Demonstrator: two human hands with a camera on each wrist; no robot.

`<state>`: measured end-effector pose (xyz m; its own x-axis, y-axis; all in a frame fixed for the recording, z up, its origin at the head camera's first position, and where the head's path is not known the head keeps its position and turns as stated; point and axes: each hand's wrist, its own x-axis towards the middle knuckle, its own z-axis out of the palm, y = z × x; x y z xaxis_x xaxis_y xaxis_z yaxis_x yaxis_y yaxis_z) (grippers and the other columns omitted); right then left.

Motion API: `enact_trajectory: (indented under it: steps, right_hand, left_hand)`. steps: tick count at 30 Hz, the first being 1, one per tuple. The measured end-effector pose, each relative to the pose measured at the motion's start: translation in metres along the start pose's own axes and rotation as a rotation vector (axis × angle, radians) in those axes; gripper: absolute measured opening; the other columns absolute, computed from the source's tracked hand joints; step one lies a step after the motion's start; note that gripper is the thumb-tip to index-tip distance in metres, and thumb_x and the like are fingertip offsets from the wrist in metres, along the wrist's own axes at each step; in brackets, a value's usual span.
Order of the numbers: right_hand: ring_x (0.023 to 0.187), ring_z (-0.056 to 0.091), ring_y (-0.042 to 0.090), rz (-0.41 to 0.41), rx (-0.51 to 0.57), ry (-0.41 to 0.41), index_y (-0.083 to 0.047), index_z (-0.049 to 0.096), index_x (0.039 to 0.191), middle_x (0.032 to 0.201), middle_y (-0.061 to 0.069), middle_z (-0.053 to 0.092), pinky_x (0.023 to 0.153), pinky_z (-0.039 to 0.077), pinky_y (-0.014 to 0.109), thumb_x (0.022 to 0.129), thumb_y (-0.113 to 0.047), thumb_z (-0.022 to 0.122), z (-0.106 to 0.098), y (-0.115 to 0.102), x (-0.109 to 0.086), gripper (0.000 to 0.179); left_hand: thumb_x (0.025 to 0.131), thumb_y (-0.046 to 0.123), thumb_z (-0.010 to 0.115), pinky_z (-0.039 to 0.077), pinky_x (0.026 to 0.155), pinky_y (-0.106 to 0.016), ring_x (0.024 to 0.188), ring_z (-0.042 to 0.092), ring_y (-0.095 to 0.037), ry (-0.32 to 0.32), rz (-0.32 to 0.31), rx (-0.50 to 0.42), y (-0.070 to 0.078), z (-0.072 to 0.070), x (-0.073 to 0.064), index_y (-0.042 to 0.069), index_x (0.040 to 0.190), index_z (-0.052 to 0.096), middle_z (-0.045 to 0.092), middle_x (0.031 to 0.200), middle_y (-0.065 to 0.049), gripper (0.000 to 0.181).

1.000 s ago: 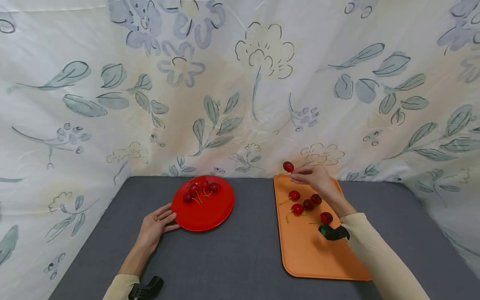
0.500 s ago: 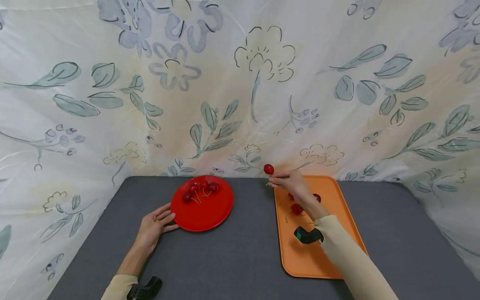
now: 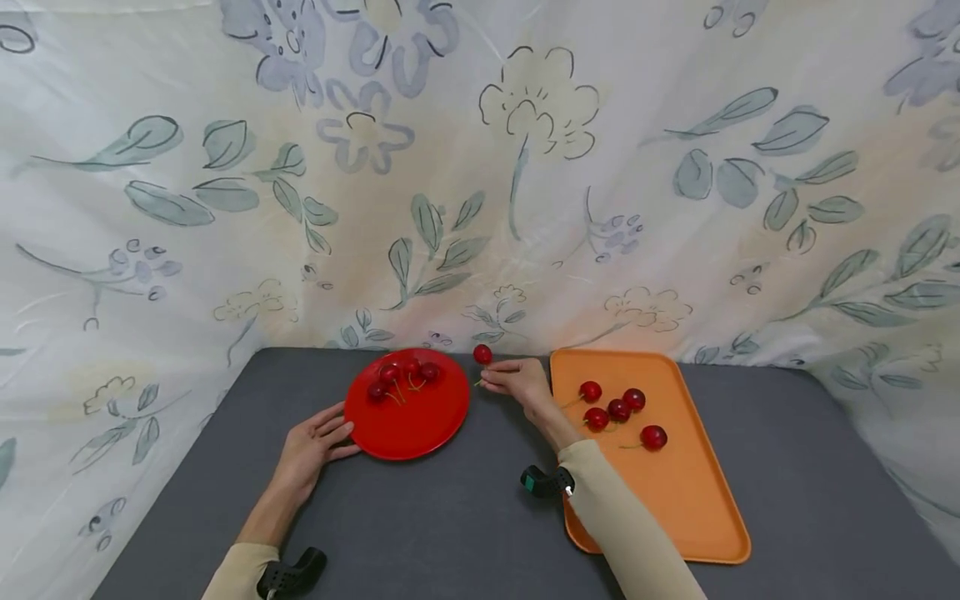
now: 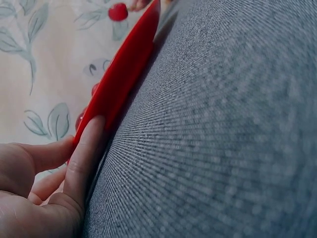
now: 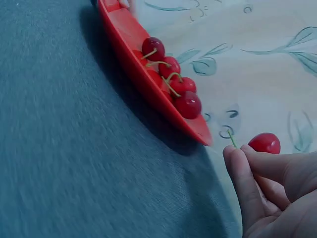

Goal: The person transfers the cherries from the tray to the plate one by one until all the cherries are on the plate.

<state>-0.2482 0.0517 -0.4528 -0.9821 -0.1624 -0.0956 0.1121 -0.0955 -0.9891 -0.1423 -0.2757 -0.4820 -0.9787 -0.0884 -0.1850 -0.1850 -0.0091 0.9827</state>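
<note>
In the head view my left hand (image 3: 311, 450) is at the near-left edge of a red plate (image 3: 408, 437) and holds its rim. In the left wrist view one fingertip (image 4: 96, 126) lies against the plate's outer wall, another meets the rim. Several cherries with stems (image 3: 390, 373) lie on the plate's far half. My right hand (image 3: 525, 385) pinches the green stem of one cherry (image 3: 482, 354) between thumb and finger. That cherry is held up in the air, just right of the plate, with its red fruit above the fingertips.
An orange tray (image 3: 660, 508) lies on the right of the grey tabletop (image 3: 420, 533), under the right forearm. Several cherries (image 3: 618, 409) rest in its far half. A floral cloth (image 3: 450, 167) hangs behind the table.
My right hand has carried the cherry leftward from over the tray to beside the plate, uncovering the cherries on the tray. My left hand stays at the plate's edge.
</note>
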Motion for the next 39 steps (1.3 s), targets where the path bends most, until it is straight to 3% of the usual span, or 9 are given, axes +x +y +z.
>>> enact_trajectory:
  steps: [14,17,23,26,39]
  right_hand:
    - [0.074,0.073,0.023,0.018,0.012,0.007,0.018,0.068,0.106,0.097,0.028,0.07,0.072,0.06,0.032,0.086,0.008,0.068,0.039,0.007,0.001,0.021]
    - [0.075,0.073,0.024,0.003,-0.062,0.044,0.016,0.07,0.103,0.096,0.027,0.07,0.07,0.06,0.03,0.086,0.006,0.07,0.049,0.004,-0.001,0.019]
    - [0.067,0.072,0.019,-0.077,-0.367,0.14,0.006,0.077,0.092,0.083,0.016,0.073,0.061,0.06,0.023,0.084,0.0,0.075,0.066,0.004,-0.003,0.01]
    - [0.063,0.071,0.017,-0.11,-0.459,0.167,0.003,0.078,0.088,0.077,0.012,0.073,0.058,0.059,0.022,0.084,-0.002,0.075,0.071,0.004,-0.005,0.007]
    - [0.057,0.068,0.013,-0.147,-0.565,0.198,0.0,0.079,0.086,0.069,0.008,0.072,0.052,0.056,0.022,0.084,-0.003,0.076,0.084,0.008,-0.002,0.005]
  left_hand:
    - [0.102,0.01,0.054,0.059,0.085,-0.034,0.099,0.064,-0.004,0.001,0.001,0.011,0.007,0.0,0.003,0.0,0.151,0.032,0.041,0.145,-0.026,0.055]
    - [0.102,0.009,0.053,0.059,0.085,-0.034,0.099,0.064,-0.003,0.004,0.001,0.016,0.006,0.0,0.003,0.0,0.151,0.032,0.041,0.144,-0.026,0.055]
    - [0.102,0.009,0.053,0.059,0.084,-0.034,0.099,0.064,-0.003,0.012,0.006,0.023,0.006,-0.001,0.002,0.001,0.151,0.033,0.042,0.144,-0.026,0.054]
    - [0.102,0.009,0.053,0.059,0.084,-0.034,0.099,0.064,-0.003,0.011,0.007,0.023,0.006,-0.001,0.002,0.001,0.151,0.033,0.041,0.144,-0.026,0.054]
    - [0.101,0.007,0.053,0.059,0.084,-0.033,0.099,0.065,-0.004,0.015,-0.001,0.022,0.006,0.003,0.001,0.001,0.151,0.034,0.044,0.142,-0.026,0.053]
